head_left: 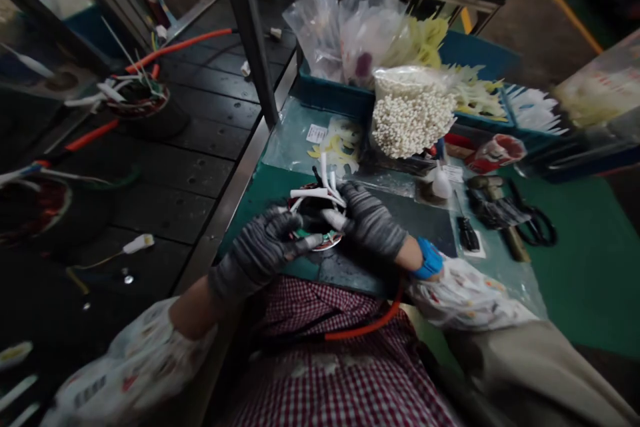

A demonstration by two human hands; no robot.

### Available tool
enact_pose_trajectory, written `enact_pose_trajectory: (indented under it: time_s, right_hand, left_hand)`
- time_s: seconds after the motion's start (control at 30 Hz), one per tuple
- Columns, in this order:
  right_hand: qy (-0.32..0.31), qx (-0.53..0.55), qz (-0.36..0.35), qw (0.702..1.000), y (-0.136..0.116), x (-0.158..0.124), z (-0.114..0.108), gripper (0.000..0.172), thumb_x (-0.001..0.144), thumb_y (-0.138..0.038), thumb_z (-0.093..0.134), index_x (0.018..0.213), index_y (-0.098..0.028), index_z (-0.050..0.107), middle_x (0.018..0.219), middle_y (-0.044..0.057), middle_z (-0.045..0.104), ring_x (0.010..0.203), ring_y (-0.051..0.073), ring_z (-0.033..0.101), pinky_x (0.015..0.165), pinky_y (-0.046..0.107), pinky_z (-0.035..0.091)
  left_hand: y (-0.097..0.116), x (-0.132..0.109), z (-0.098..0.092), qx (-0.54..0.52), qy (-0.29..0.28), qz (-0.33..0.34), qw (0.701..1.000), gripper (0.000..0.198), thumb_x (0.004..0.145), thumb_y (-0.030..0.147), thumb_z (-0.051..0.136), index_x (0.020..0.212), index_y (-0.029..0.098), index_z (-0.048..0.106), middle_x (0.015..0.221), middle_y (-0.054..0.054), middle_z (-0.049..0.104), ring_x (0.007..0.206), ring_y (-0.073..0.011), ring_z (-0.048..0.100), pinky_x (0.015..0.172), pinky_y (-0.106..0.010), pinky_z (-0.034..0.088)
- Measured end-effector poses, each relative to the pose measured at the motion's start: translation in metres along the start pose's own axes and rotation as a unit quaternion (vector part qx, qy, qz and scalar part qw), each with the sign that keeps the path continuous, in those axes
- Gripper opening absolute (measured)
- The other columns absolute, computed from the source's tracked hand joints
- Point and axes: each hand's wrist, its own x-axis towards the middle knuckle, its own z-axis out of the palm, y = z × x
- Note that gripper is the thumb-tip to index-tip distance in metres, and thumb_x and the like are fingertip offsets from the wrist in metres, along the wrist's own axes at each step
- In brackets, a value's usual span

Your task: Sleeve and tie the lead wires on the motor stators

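Note:
On the green bench mat directly in front of me sits a round motor stator (327,241) with a pale rim. White sleeved wires (310,193) stick up and bend across its top. My left hand (263,243), in a grey striped glove with pale fingertips, grips the stator's near left side. From the right, my right hand (373,220), gloved alike, closes on the far right rim by the base of the wires. Its fingertips partly cover the winding. The stator's inside is dark, and small details there are blurred.
Left of the bench runs a dark slatted conveyor (205,167) carrying other wired stators (145,107), beside a metal post (255,33). Blue bins (335,90) and a bag of thin white sticks (413,113) stand behind. A screwdriver (467,233), hammer (513,240) and black-handled scissors (543,227) lie right.

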Motion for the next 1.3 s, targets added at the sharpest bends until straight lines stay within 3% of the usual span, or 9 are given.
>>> enact_pose_trajectory:
  time_s: [0.1,0.3,0.43,0.53,0.67,0.9,1.07,1.2,1.3]
  right_hand:
    - [-0.096,-0.041,-0.05,0.993,0.012,0.027,0.002,0.028,0.1,-0.031,0.076,0.125,-0.018,0.077,0.116,0.013,0.08,0.097,0.026,0.073,0.093,0.044,0.066]
    - [-0.223,-0.048,-0.133,0.964,0.014,0.085,-0.016,0.031,0.087,-0.019,0.093,0.117,-0.022,0.085,0.112,0.002,0.085,0.094,0.017,0.078,0.092,0.029,0.067]
    - [-0.116,-0.135,-0.077,0.981,0.009,0.073,-0.051,0.054,0.092,-0.035,0.094,0.141,-0.018,0.078,0.138,0.016,0.079,0.118,0.031,0.076,0.108,0.048,0.065]
    - [0.023,-0.245,0.015,0.969,0.015,0.066,-0.076,0.044,0.098,-0.033,0.083,0.137,-0.015,0.079,0.156,0.024,0.068,0.145,0.048,0.058,0.124,0.074,0.045]
    - [0.091,-0.345,0.096,0.929,0.028,0.082,-0.077,0.034,0.1,-0.028,0.072,0.133,-0.018,0.077,0.167,0.021,0.061,0.154,0.049,0.049,0.127,0.077,0.035]
    - [0.163,-0.206,0.046,0.964,0.021,0.071,-0.074,0.012,0.086,-0.029,0.077,0.096,-0.022,0.077,0.14,0.017,0.078,0.134,0.041,0.065,0.118,0.069,0.048]
    - [0.289,0.046,0.01,0.956,-0.026,0.007,-0.096,0.007,0.107,-0.037,0.07,0.102,-0.032,0.067,0.098,0.006,0.081,0.084,0.024,0.079,0.082,0.044,0.067]
    - [0.127,0.077,0.025,0.988,-0.053,-0.027,-0.079,0.006,0.109,-0.037,0.069,0.104,-0.035,0.069,0.093,0.004,0.079,0.08,0.026,0.079,0.074,0.046,0.068]
    - [0.17,0.039,0.034,0.984,-0.058,-0.04,-0.055,0.01,0.112,-0.039,0.065,0.103,-0.035,0.069,0.089,0.004,0.079,0.08,0.027,0.079,0.075,0.047,0.069]
  left_hand:
    - [-0.007,0.01,-0.017,0.005,-0.04,0.064,0.997,0.038,0.105,0.003,0.06,0.123,0.029,0.081,0.11,0.0,0.085,0.098,-0.0203,0.079,0.079,-0.029,0.066]
    - [-0.005,0.033,-0.038,0.072,-0.051,0.104,0.991,0.036,0.108,0.004,0.054,0.106,0.025,0.083,0.106,-0.001,0.086,0.1,-0.022,0.079,0.089,-0.035,0.064]
    - [-0.002,0.016,-0.026,0.083,-0.01,0.075,0.994,0.038,0.108,0.004,0.053,0.11,0.028,0.082,0.111,0.004,0.088,0.106,-0.0206,0.079,0.097,-0.034,0.06]
    - [0.001,-0.002,-0.009,0.041,0.014,0.024,0.999,0.034,0.11,0.012,0.053,0.119,0.031,0.079,0.125,0.004,0.087,0.125,-0.0192,0.075,0.116,-0.035,0.053]
    - [0.001,-0.011,0.008,0.016,0.016,-0.034,0.999,0.016,0.107,0.032,0.064,0.115,0.032,0.078,0.136,0.001,0.084,0.15,-0.0248,0.062,0.142,-0.046,0.027]
    - [-0.001,-0.012,0.027,-0.011,-0.007,-0.066,0.998,0.02,0.093,0.047,0.091,0.103,0.036,0.077,0.122,0.003,0.085,0.143,-0.0272,0.067,0.135,-0.048,0.04]
    - [0.027,-0.015,0.039,-0.01,0.032,-0.181,0.983,0.03,0.089,0.045,0.095,0.108,0.03,0.076,0.101,-0.004,0.082,0.131,-0.0373,0.07,0.112,-0.062,0.053]
    - [0.034,-0.013,0.042,0.006,0.057,-0.176,0.983,0.024,0.095,0.045,0.089,0.103,0.028,0.074,0.099,-0.004,0.082,0.122,-0.0379,0.073,0.101,-0.062,0.056]
    - [0.031,-0.014,0.042,0.015,0.06,-0.173,0.983,0.028,0.097,0.053,0.087,0.103,0.028,0.075,0.103,-0.005,0.083,0.123,-0.0388,0.072,0.102,-0.063,0.054]
